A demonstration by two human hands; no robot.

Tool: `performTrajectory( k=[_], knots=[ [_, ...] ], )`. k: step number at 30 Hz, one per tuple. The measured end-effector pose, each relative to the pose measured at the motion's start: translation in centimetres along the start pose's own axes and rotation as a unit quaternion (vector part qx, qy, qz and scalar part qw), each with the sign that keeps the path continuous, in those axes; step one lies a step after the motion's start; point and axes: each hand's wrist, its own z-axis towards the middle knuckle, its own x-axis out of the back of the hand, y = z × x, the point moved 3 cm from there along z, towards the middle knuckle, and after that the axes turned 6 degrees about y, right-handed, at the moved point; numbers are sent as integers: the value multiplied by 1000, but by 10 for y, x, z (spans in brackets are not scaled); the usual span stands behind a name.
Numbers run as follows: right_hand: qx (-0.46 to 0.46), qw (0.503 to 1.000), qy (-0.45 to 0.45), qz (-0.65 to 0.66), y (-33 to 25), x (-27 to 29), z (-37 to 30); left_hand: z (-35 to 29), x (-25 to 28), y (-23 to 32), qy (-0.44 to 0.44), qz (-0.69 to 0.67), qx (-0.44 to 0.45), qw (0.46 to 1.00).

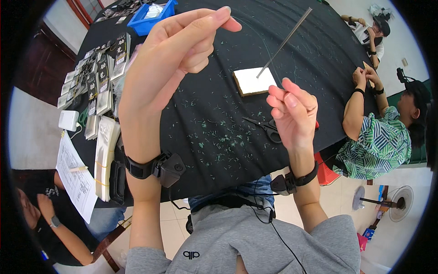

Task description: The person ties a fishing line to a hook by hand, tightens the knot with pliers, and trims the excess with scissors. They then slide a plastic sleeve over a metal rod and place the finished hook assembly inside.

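Observation:
My left hand (182, 50) is raised over the table, thumb and index finger pinched together at the tips. Lower and to the right, my right hand (296, 109) also pinches with curled fingers. A faint, thin thread (261, 35) curves near both hands; whether either pinch holds it I cannot make out. Behind my right hand, a thin metal rod (285, 42) stands tilted on a white-topped block (248, 81). Black scissors (269, 130) lie beside my right hand, which partly hides them. Small green clippings (223, 137) are scattered over the black tablecloth (200, 164).
Packs of clear sleeves with black labels (98, 82) pile up at the left, near a white box (69, 120) and a printed sheet (75, 173). A blue bin (143, 20) stands at the back. Other people sit at the right (378, 132) and lower left (54, 219).

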Motion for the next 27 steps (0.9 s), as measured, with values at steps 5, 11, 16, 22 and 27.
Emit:
performTrajectory(
  k=[5, 11, 16, 22, 27],
  knots=[
    [7, 999, -8, -30, -1, -1, -1, 1, 0, -1, 2, -5, 4, 1000],
    [-61, 998, 15, -10, -2, -9, -1, 1, -1, 0, 9, 3, 1, 1000],
    [-64, 995, 21, -68, 1, -16, -1, -2, 6, -2, 23, -21, 13, 999],
    [-87, 989, -22, -121, 7, -15, 2, -2, 3, -1, 36, -12, 19, 999],
    [-106, 986, -44, -124, 12, -15, 2, -2, 0, -1, 20, 4, 4, 1000]
  ],
)
